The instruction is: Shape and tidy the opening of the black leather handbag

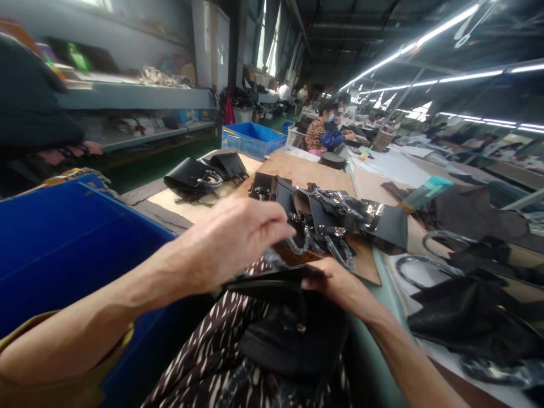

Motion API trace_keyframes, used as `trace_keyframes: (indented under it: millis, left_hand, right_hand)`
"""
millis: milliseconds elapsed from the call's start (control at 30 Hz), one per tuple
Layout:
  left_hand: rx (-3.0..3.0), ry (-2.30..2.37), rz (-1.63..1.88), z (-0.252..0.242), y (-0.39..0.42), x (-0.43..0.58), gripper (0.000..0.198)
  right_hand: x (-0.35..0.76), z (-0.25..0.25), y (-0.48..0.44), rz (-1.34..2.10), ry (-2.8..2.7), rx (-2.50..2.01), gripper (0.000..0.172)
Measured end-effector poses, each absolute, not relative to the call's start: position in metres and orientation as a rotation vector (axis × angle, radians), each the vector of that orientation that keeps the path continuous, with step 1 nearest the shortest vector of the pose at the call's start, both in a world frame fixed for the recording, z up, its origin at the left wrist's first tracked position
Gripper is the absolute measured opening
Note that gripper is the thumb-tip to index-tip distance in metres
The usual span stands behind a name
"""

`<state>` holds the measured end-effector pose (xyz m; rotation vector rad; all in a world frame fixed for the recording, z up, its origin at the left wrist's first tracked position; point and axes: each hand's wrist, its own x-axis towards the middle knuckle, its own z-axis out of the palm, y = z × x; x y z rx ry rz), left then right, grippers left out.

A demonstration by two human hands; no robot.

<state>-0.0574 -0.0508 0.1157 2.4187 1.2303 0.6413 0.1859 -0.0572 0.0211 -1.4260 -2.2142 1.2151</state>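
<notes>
A black handbag point(297, 334) rests on my lap, its opening toward me and plastic-wrapped handles hanging below. At the bag's upper right edge, my right hand point(334, 280) is closed on the rim, thumb on top. My left hand point(240, 241) hovers above the bag's left side, slightly blurred. Its fingers are curled with thumb and fingertips close together; anything between them is hidden. Just beyond both hands, several finished-looking black bags point(314, 212) with gold buckles and wrapped handles lie on a brown board point(306, 167).
A large blue bin point(63, 238) stands at my left, and a smaller blue crate point(255, 139) farther off. Another black bag point(191, 175) lies on the table's left part. Soft black bags point(476, 311) lie at right. Co-workers point(318, 133) sit at the long table beyond.
</notes>
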Motion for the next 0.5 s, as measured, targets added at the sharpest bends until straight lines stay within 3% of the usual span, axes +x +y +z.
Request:
trace_keyframes:
  millis: [100, 200, 333, 500]
  left_hand:
    - [2.183, 1.537, 0.901, 0.097, -0.032, -0.092, 0.031]
    - [1.933, 1.473, 0.878, 0.043, -0.017, -0.109, 0.036]
    - [1.646, 1.146, 0.557, -0.017, -0.021, -0.104, 0.07]
    - [1.566, 1.088, 0.343, -0.035, -0.033, -0.083, 0.099]
  right_hand:
    - [0.216, 0.014, -0.06, 1.268, -1.655, -1.371, 0.022]
    - [0.226, -0.008, -0.067, 1.261, -1.156, -1.315, 0.03]
    - [0.215, -0.043, -0.078, 1.228, -0.823, -1.228, 0.037]
    - [0.206, -0.07, -0.088, 1.314, -0.693, -1.267, 0.048]
